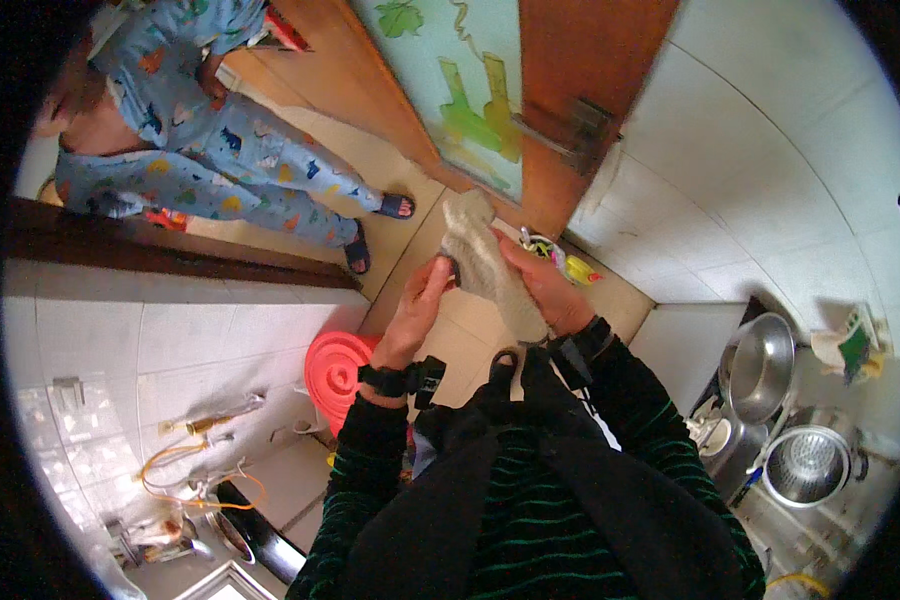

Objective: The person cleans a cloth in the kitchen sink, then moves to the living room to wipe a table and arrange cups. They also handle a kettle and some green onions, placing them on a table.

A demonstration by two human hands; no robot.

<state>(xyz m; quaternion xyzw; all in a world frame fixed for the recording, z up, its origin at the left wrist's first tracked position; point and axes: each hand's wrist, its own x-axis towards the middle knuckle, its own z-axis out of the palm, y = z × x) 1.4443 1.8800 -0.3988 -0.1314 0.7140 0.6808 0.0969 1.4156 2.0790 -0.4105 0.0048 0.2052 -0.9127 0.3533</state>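
Observation:
A crumpled, pale beige cloth (474, 251) hangs between my two hands, in front of my body and above the tiled floor. My left hand (418, 307) grips its left edge, where a small dark part shows by the thumb. My right hand (549, 289) holds the right side, with the fingers partly hidden behind the fabric. The lower end of the cloth droops towards my right wrist. Both wrists carry black straps.
A person (217, 150) in patterned blue clothes stands beyond the doorway. Ahead is a wooden door (592, 52). A red rolled mat (339, 375) stands left, a yellow bottle (581, 270) lies ahead right. Metal basins (761, 367) and a strainer pot (806, 465) sit right.

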